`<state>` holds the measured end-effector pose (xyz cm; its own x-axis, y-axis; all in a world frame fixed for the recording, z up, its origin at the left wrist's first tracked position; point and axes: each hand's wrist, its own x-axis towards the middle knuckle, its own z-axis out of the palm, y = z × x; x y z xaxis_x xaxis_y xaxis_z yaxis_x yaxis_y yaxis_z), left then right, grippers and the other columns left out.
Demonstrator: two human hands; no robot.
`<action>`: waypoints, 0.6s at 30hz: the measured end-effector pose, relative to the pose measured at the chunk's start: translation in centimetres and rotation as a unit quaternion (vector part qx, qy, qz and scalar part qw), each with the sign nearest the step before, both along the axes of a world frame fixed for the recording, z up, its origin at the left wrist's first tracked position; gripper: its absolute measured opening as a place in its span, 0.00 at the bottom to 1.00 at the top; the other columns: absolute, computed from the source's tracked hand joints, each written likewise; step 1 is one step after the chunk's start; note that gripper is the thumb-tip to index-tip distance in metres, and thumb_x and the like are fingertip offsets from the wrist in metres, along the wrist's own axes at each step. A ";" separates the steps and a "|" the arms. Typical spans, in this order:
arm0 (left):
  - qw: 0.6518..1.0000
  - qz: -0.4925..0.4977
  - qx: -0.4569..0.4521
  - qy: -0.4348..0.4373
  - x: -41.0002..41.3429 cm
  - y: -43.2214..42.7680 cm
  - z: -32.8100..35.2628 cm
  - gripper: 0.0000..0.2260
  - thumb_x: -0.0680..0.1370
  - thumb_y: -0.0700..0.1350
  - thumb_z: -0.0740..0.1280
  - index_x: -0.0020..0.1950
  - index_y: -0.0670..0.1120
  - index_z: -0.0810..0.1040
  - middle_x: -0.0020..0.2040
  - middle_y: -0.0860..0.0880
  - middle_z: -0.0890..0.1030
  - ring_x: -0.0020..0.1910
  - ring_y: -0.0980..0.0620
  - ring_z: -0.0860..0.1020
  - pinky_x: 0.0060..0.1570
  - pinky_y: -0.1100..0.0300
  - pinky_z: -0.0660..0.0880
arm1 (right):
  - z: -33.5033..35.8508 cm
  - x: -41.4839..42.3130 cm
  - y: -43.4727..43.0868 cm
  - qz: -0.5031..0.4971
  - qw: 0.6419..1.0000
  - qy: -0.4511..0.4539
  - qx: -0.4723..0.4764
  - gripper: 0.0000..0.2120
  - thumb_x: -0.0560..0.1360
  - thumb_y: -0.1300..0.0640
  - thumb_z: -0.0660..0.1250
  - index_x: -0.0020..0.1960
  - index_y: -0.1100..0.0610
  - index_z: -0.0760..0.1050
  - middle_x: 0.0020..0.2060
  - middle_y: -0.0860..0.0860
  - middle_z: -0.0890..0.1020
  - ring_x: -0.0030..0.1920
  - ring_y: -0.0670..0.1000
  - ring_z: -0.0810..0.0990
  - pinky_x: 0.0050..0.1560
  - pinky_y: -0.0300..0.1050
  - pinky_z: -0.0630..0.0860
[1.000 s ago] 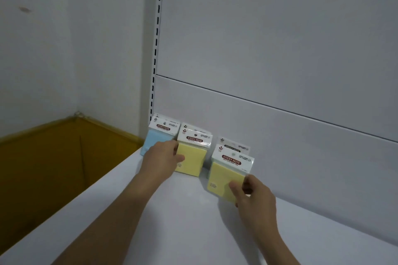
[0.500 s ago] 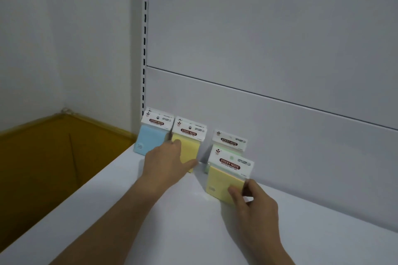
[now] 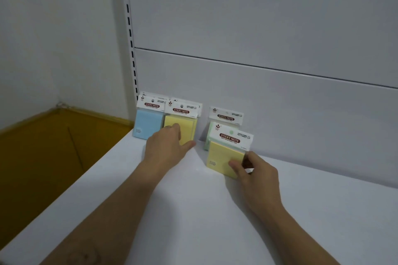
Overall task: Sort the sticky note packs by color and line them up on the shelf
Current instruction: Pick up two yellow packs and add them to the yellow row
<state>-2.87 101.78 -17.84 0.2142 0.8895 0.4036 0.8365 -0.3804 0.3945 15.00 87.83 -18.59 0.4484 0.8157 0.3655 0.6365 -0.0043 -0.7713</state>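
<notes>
Sticky note packs stand on the white shelf (image 3: 193, 211) against its back panel. A blue pack (image 3: 147, 123) is at the far left, with a yellow pack (image 3: 187, 127) right beside it. My left hand (image 3: 165, 148) rests with straight fingers against the front of that yellow pack. Further right, a green pack (image 3: 212, 133) leans on the back panel. A second yellow pack (image 3: 221, 157) stands in front of it. My right hand (image 3: 254, 170) pinches this pack at its lower right corner.
A slotted upright rail (image 3: 130, 34) runs up the shelf's back left corner. Beyond the shelf's left edge lies an orange-brown floor (image 3: 43, 157), far below. The grey back panel (image 3: 280, 103) rises behind the packs.
My left hand slid from the blue pack's front onto the left yellow pack. My right hand kept its pinch on the front yellow pack, which now stands more upright before the green one.
</notes>
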 end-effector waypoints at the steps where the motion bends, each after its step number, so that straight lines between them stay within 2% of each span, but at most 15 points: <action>1: 1.000 0.014 0.005 -0.003 0.0 -0.1 0.0 0.20 0.71 0.63 0.68 0.44 0.47 0.69 0.42 0.49 0.75 0.41 0.45 0.76 0.38 0.55 0.70 | -0.1 0.0 0.0 -0.001 1.000 0.003 0.000 0.05 0.73 0.55 0.71 0.40 0.49 0.76 0.36 0.40 0.81 0.40 0.37 0.77 0.38 0.26 0.68; 5: 0.999 0.040 -0.002 0.005 0.2 -0.2 0.0 0.24 0.72 0.63 0.67 0.53 0.44 0.68 0.49 0.46 0.76 0.47 0.43 0.77 0.44 0.50 0.75 | -0.2 0.1 0.1 0.003 1.000 0.006 0.002 0.03 0.73 0.55 0.71 0.41 0.51 0.77 0.36 0.40 0.81 0.42 0.36 0.76 0.39 0.27 0.69; 12: 0.999 0.015 -0.008 0.032 1.1 0.0 -0.4 0.22 0.72 0.61 0.67 0.52 0.44 0.68 0.51 0.46 0.75 0.47 0.44 0.76 0.43 0.52 0.72 | -0.5 0.1 0.1 0.004 1.000 0.011 0.011 0.06 0.72 0.55 0.71 0.38 0.51 0.76 0.33 0.40 0.80 0.40 0.36 0.76 0.37 0.26 0.68; 18: 0.999 -0.003 -0.004 0.035 0.5 0.4 -0.5 0.21 0.72 0.62 0.67 0.49 0.46 0.67 0.47 0.49 0.74 0.43 0.47 0.75 0.40 0.54 0.71 | -0.4 0.1 0.1 0.005 1.000 0.015 0.010 0.06 0.72 0.56 0.72 0.38 0.52 0.76 0.33 0.41 0.80 0.40 0.36 0.76 0.38 0.26 0.68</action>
<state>-2.34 102.20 -18.36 0.2465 0.8911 0.3811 0.8597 -0.3825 0.3384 15.07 87.96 -19.01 0.4509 0.8130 0.3684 0.6134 0.0175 -0.7895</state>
